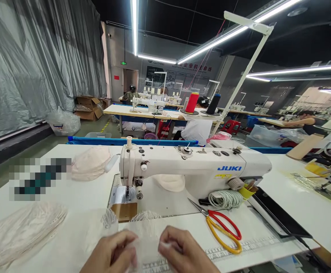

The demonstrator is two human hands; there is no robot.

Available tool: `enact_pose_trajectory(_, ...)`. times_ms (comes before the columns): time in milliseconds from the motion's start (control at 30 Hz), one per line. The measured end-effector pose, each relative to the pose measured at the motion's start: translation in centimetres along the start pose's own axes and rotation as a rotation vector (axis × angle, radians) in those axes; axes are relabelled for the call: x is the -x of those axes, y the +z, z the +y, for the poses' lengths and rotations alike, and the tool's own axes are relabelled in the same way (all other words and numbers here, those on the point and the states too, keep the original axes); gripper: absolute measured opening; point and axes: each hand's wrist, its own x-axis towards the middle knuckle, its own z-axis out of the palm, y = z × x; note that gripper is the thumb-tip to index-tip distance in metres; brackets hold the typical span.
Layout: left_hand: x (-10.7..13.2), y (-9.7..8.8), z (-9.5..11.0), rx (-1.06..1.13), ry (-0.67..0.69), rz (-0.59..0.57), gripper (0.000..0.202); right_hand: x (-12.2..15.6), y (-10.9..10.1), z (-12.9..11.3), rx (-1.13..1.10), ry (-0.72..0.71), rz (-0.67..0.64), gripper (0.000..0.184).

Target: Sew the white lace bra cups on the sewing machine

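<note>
My left hand (113, 253) and my right hand (182, 252) sit at the near table edge, both pinched on a piece of sheer white lace fabric (144, 231) that stretches between them. The lace reaches up toward the needle plate (119, 194) of a white JUKI sewing machine (194, 165), which stands straight ahead. Both hands are closed with fingers curled on the cloth.
Red and yellow handled scissors (220, 227) lie right of my hands, near a coil of white cord (225, 198). A pile of white lace (20, 229) lies at left, cream pieces (90, 163) further back. A dark tablet (279, 214) lies at right. People sit at distant machines.
</note>
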Motion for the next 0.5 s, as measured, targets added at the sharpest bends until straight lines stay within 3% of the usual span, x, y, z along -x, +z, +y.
enact_pose_trajectory(100,-2.5,-1.1,0.3,-0.33,0.12,0.108,0.027,-2.8,-0.5,0.3,0.424,-0.054,0.191,0.01)
enact_pose_trajectory(200,-2.7,-1.8,-0.8,-0.587,0.296,0.32,0.029,-4.7,-0.1,1.9,0.764,-0.087,0.297,0.017)
enact_pose_trajectory(300,0.0,-4.3,-2.8,-0.695,0.435,0.457,0.032,-5.4,-0.6,4.0,0.834,-0.127,0.269,0.004)
enact_pose_trajectory(367,2.6,-7.2,-4.5,-0.8,0.489,0.485,0.038,-5.7,-2.2,5.5,0.879,-0.16,0.286,0.008)
enact_pose_trajectory(467,5.8,-10.6,-6.8,-1.003,0.402,0.449,0.05,-6.3,-5.6,7.1,0.955,-0.209,0.403,0.02)
enact_pose_trajectory(500,6.4,-10.9,-7.3,-1.027,0.32,0.442,0.054,-6.5,-6.4,7.2,1.077,-0.324,0.566,0.025)
